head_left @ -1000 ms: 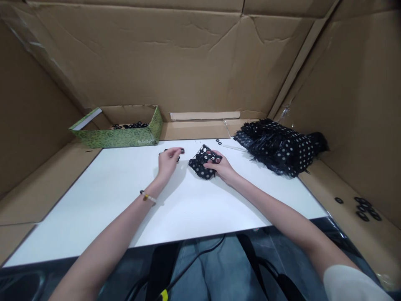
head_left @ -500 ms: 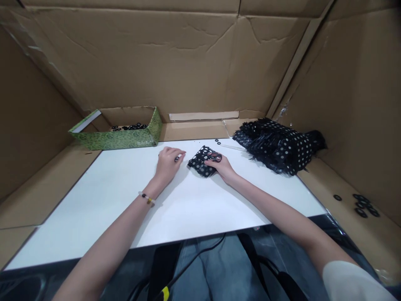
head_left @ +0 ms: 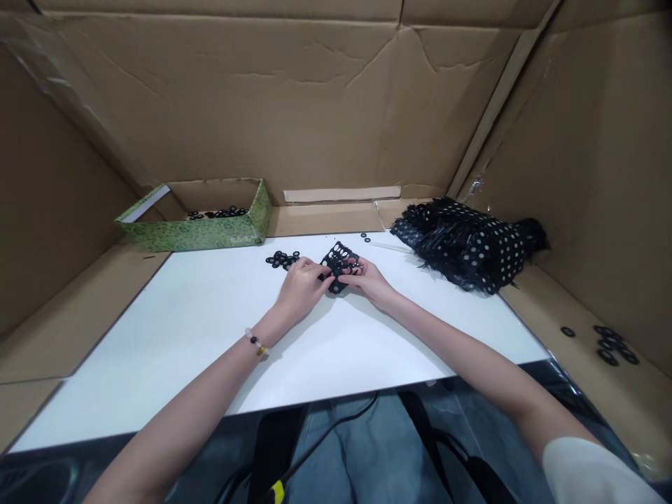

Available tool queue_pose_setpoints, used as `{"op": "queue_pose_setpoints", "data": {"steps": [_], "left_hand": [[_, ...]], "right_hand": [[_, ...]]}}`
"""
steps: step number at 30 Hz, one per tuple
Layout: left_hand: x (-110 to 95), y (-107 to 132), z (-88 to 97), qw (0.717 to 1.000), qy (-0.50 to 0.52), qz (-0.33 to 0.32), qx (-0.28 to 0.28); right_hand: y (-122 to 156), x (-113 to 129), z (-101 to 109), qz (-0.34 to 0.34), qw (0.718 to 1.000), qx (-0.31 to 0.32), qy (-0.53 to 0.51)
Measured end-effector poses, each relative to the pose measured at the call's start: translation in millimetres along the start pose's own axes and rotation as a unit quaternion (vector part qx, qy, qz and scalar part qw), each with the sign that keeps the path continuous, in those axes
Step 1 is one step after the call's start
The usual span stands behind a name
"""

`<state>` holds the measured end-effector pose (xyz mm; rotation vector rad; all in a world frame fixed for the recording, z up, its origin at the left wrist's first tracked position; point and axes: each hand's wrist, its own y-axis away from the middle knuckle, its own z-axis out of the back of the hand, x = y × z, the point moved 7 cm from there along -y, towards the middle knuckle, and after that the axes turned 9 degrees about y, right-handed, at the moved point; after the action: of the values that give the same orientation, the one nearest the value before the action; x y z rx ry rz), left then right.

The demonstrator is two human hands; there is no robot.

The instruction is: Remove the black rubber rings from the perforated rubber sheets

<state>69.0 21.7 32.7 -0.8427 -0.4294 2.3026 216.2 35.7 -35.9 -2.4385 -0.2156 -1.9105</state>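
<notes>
Between my hands, over the white table (head_left: 367, 343), is a small, thin, black polka-dot piece (head_left: 339, 252); I cannot tell whether it is a bag or a single sheet. My right hand (head_left: 372, 283) grips its right side, with black loops or rings showing near the fingers. At its lower left edge, my left hand (head_left: 302, 290) pinches it between thumb and fingers. Whether a ring is also in that pinch is hidden. Just behind my left hand lies a pile of black rings (head_left: 281, 259).
A green-sided box (head_left: 210, 234) with more black rings stands at the back left. At the right lies a heap of black polka-dot pieces (head_left: 472, 245). Two rings (head_left: 365, 238) lie near the back edge, and several others (head_left: 612, 343) on the right cardboard. Cardboard walls (head_left: 315, 105) surround the table.
My left hand, with a black ring at its fingers before, has moved right and down onto the polka-dot piece. The ring pile it covered now shows. The piece is turned and more bunched.
</notes>
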Motion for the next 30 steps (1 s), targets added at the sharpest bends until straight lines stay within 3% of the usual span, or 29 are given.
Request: {"op": "queue_pose_setpoints", "data": {"steps": [5, 10, 17, 20, 22, 25, 27, 30], "left_hand": [[-6, 0, -8.9, 0.999, -0.025, 0.002, 0.032], [-1, 2, -11.7, 0.999, -0.009, 0.028, 0.015], [37, -4, -6.9, 0.988, 0.088, 0.119, -0.039], [69, -7, 7.3, 0.975, 0.107, 0.180, -0.070], [92, -6, 26.1, 0.961, 0.100, 0.227, -0.120], [116, 0, 56.7, 0.953, 0.014, 0.239, -0.186], [122, 1, 64.9, 0.955, -0.062, 0.227, -0.178], [116, 1, 58.1, 0.963, -0.116, 0.202, -0.133]], "right_hand": [[-1, 0, 1, 0.003, 1.000, 0.000, 0.010], [-3, 3, -2, 0.023, 1.000, 0.014, 0.015], [-10, 0, 9, 0.016, 0.999, -0.012, 0.037], [-10, 1, 16, -0.002, 0.999, -0.028, 0.037], [-10, 3, 22, -0.012, 0.998, -0.049, 0.033], [-9, 5, 27, -0.021, 0.997, -0.068, 0.022], [-9, 4, 25, -0.026, 0.998, -0.055, 0.016], [-7, -1, 17, -0.032, 0.999, -0.015, 0.007]]}}
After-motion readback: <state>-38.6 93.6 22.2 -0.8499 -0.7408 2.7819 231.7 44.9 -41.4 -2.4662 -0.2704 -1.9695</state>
